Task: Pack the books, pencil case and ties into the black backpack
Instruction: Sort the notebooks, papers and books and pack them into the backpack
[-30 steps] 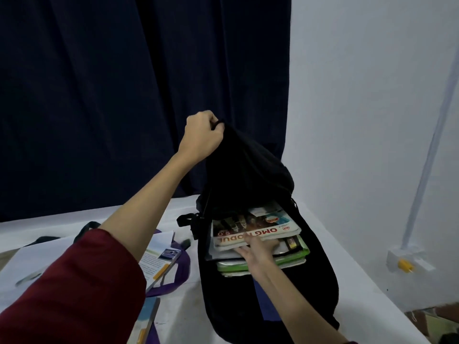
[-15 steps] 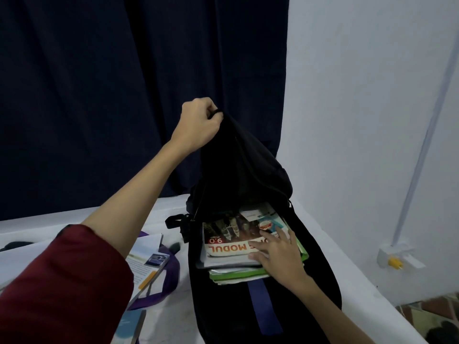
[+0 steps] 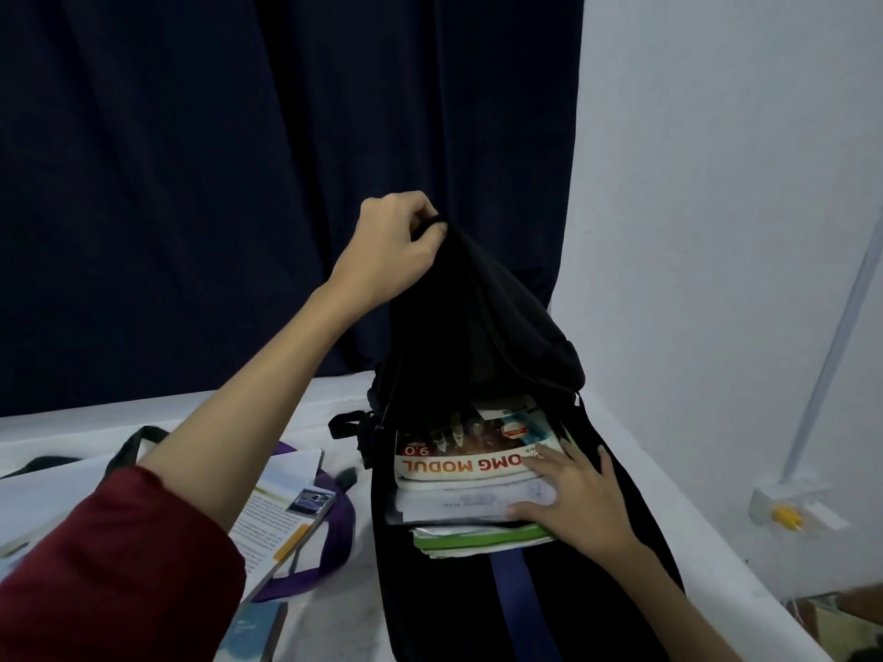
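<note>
Since a moment ago, my right fingers (image 3: 549, 458) have slid from the front edge of the books (image 3: 470, 475) over to their right side, and they now lie spread and flat across the top cover and the white pages under it, pressing, not gripping. That right hand (image 3: 580, 504) sits at the corner of the stack, so I judge I am squaring the books and nudging them deeper into the bag.

My left fingers (image 3: 420, 231) are clenched round the top edge of the backpack (image 3: 478, 327), and the left hand (image 3: 389, 248) pulls it up so the mouth gapes open. The stack lies inside that opening, its front edges reaching out toward me.

Further out, on the surface (image 3: 334, 394) to the left, an open book (image 3: 282, 513) lies on a purple strap (image 3: 334, 542), just beside the bag. Another blue-covered book (image 3: 253, 633) lies nearer me. I cannot tell whether the strap is one of the ties, and I see no pencil case. So the packing seems partly done, with at least those books left to go in.
</note>
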